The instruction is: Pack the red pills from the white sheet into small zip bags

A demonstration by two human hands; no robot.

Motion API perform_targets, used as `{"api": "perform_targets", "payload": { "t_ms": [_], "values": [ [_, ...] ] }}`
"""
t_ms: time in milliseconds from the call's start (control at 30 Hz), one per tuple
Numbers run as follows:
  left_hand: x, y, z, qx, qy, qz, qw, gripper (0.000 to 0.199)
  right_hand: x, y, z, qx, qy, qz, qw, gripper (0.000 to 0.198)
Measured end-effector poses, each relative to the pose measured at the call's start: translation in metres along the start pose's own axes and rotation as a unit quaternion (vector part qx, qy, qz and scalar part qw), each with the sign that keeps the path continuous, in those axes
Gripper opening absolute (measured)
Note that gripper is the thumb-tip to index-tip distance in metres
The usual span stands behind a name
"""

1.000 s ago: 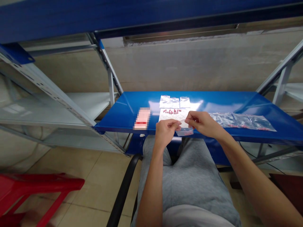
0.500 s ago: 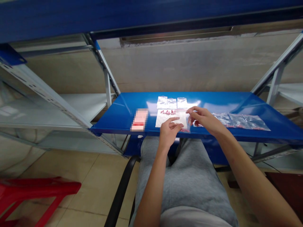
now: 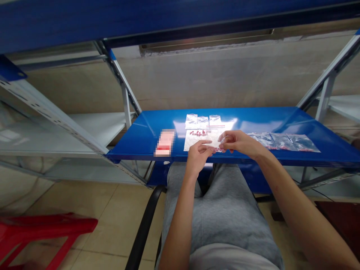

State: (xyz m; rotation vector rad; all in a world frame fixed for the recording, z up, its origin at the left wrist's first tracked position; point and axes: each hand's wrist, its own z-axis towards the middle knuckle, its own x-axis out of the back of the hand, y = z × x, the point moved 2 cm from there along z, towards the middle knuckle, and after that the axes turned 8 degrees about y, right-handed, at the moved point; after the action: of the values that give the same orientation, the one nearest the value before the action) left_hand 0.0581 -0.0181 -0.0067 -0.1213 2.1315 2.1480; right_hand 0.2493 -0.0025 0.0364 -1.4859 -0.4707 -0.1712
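Observation:
Both hands are at the front edge of the blue table. My left hand (image 3: 197, 156) pinches the lower left of a clear zip bag (image 3: 214, 135), thumb and fingers close together. At the bag's lower right, my right hand (image 3: 237, 143) has its fingertips closed on the plastic. Small red beads lie along the bag's bottom, partly hidden by the fingers. Under the bag is a white sheet (image 3: 189, 145). A loose group of red beads (image 3: 199, 133) rests on the sheet's upper part, just beyond my left hand.
Three flat clear bags (image 3: 191, 120) lie behind the sheet. Right of my right hand, several bags with red beads (image 3: 281, 141) form a row on the blue table (image 3: 157, 120). A blurred pink rectangle (image 3: 165, 138) lies left. A red stool (image 3: 47, 227) stands on the floor.
My right hand has moved down and slightly left, from the bag's upper right to its lower right corner. The bag now lies straighter, its red zip line showing. My left hand stays nearly in place.

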Motion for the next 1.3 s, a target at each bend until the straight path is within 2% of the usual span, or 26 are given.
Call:
{"api": "perform_targets", "payload": {
  "t_ms": [167, 400, 567, 633, 800, 867, 933, 1000, 1100, 1300],
  "values": [
    [0.0, 0.001, 0.0, -0.005, 0.003, 0.008, 1.0, 0.027, 0.001, 0.0, -0.001, 0.005, -0.01, -0.004, 1.0, 0.021],
    [-0.007, -0.001, -0.003, 0.005, 0.016, 0.007, 1.0, 0.021, 0.009, 0.001, 0.002, 0.006, 0.024, 0.001, 1.0, 0.026],
    [-0.032, 0.003, 0.017, -0.081, 0.017, 0.101, 0.991, 0.014, 0.039, 0.015, 0.013, -0.013, 0.053, -0.021, 0.998, 0.034],
    [-0.048, 0.004, 0.039, -0.112, 0.023, 0.149, 0.982, 0.012, 0.057, 0.023, 0.022, -0.026, 0.081, -0.04, 0.996, 0.035],
    [-0.088, -0.003, 0.112, -0.125, 0.036, 0.262, 0.956, 0.02, 0.095, 0.047, 0.059, -0.077, 0.147, -0.099, 0.981, 0.029],
    [-0.1, -0.009, 0.135, -0.128, 0.016, 0.327, 0.936, 0.025, 0.101, 0.057, 0.076, -0.11, 0.157, -0.144, 0.971, 0.024],
    [-0.108, -0.013, 0.149, -0.148, -0.006, 0.401, 0.904, 0.028, 0.104, 0.064, 0.091, -0.126, 0.155, -0.211, 0.957, 0.018],
    [-0.113, -0.016, 0.156, -0.168, -0.026, 0.449, 0.877, 0.03, 0.103, 0.068, 0.103, -0.122, 0.144, -0.293, 0.937, 0.014],
    [-0.117, -0.019, 0.158, -0.181, -0.049, 0.473, 0.861, 0.028, 0.1, 0.073, 0.115, -0.109, 0.133, -0.372, 0.912, 0.011],
    [-0.122, -0.021, 0.147, -0.21, -0.081, 0.518, 0.826, 0.029, 0.098, 0.081, 0.123, -0.122, 0.121, -0.406, 0.898, 0.028]
  ]
}}
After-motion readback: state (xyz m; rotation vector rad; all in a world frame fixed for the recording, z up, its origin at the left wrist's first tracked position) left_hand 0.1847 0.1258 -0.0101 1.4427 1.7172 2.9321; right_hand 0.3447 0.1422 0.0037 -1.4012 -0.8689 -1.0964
